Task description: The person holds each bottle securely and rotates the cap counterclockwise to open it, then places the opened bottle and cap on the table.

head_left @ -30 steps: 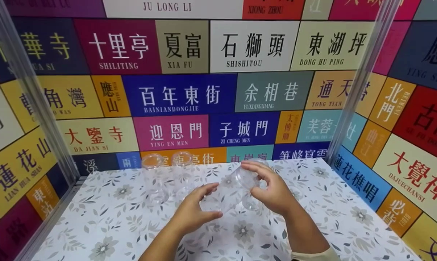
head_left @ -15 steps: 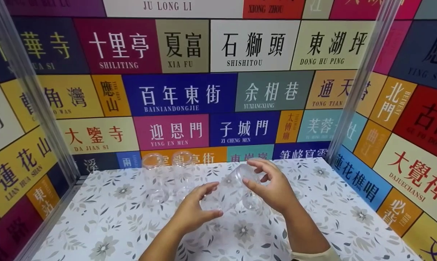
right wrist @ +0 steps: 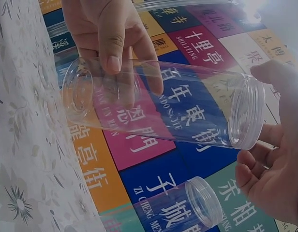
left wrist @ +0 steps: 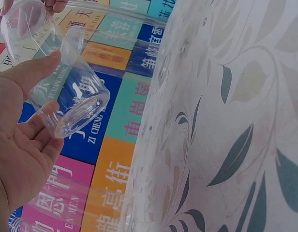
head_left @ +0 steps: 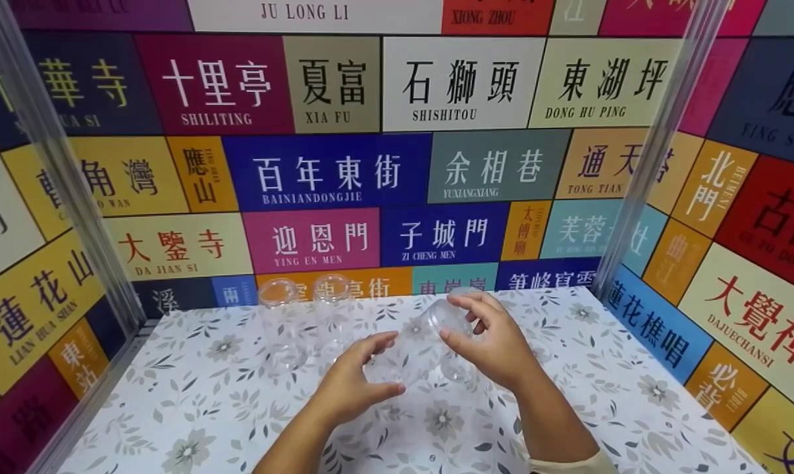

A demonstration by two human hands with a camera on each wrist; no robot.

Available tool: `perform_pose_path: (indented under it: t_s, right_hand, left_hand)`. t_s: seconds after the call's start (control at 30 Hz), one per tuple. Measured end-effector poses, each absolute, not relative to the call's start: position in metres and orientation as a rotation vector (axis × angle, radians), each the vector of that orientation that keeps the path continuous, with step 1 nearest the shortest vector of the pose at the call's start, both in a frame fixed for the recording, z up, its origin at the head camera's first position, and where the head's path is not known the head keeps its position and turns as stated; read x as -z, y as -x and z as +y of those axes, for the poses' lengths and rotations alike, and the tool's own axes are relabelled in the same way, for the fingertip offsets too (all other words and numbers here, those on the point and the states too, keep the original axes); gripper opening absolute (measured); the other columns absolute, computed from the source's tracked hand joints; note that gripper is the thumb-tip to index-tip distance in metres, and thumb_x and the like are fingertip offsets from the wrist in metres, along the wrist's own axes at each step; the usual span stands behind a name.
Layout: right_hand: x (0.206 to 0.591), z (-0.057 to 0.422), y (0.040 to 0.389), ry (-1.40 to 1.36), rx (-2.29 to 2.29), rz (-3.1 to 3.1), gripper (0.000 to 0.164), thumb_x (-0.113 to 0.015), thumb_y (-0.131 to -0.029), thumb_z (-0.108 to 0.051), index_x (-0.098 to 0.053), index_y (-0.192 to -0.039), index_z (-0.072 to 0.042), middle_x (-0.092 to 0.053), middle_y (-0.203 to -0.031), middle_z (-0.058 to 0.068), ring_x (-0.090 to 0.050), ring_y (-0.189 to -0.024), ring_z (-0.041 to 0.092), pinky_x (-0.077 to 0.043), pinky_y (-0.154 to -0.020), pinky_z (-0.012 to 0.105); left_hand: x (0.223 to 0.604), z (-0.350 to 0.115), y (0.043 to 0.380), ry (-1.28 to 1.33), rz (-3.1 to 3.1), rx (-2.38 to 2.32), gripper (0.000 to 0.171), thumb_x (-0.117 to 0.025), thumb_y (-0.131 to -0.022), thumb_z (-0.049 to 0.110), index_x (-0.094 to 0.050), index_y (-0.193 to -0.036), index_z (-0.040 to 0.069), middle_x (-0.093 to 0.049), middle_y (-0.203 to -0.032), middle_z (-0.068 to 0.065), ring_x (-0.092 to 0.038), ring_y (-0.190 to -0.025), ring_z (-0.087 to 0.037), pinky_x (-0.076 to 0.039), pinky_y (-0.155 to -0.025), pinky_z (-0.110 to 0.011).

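Note:
My left hand holds a clear plastic jar near its base, thumb on one side and fingers on the other. The jar is tilted above the table, its lidded end up and to the right. A clear lid sits on that end. My right hand is at the lid, thumb on its near edge and curled fingers at the opposite side. In the left wrist view, the jar's base is toward the table. No contents show inside the see-through jar.
Two more clear jars, one farther left and one beside it, stand upright at the back left. Another jar stands behind the held one, partly hidden by my right hand. The table has a floral cover and meets a colourful sign-covered wall.
My right hand's fingers have loosened from over the lid, drawn back, then come in again at its edge. The left hand and the jar have stayed in place.

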State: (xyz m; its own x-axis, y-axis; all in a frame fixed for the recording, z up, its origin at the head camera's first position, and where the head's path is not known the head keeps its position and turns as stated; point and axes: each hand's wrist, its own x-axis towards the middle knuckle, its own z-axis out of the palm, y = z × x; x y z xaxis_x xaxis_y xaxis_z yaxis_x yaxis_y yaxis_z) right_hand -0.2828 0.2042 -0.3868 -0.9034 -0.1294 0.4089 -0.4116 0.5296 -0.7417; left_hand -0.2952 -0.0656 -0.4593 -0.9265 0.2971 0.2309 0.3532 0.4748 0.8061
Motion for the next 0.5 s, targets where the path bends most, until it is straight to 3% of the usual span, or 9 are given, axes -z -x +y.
perform_pose_path:
  t_s: [0.27, 0.5]
  right_hand:
    - [0.3867, 0.2043, 0.2807, -0.619, -1.334, -2.394, 0.057, -0.075, -0.089, -0.007, -0.069, -0.143, -0.026, -0.06, -0.154, -0.009, -0.053, -0.144, 0.019, -0.05, -0.109, 0.05]
    - [0.3879, 0.2042, 0.2795, -0.651, -1.335, -2.389, 0.064, -0.066, -0.085, 0.002, -0.069, -0.142, -0.027, -0.058, -0.158, -0.006, -0.049, -0.152, 0.02, -0.048, -0.111, 0.05]
  left_hand:
    - [0.4581, -0.0653, 0.2963, 0.57, -2.656, 1.499, 0.082, -0.095, -0.081, 0.035, -0.056, -0.154, 0.034, -0.063, -0.152, 0.001, -0.058, -0.145, -0.027, -0.046, -0.124, -0.054]
    - [0.4596, -0.0657, 0.2972, 0.575, -2.661, 1.492, 0.083, -0.095, -0.081, 0.038, -0.056, -0.154, 0.035, -0.063, -0.152, 0.002, -0.058, -0.145, -0.027, -0.047, -0.124, -0.055]
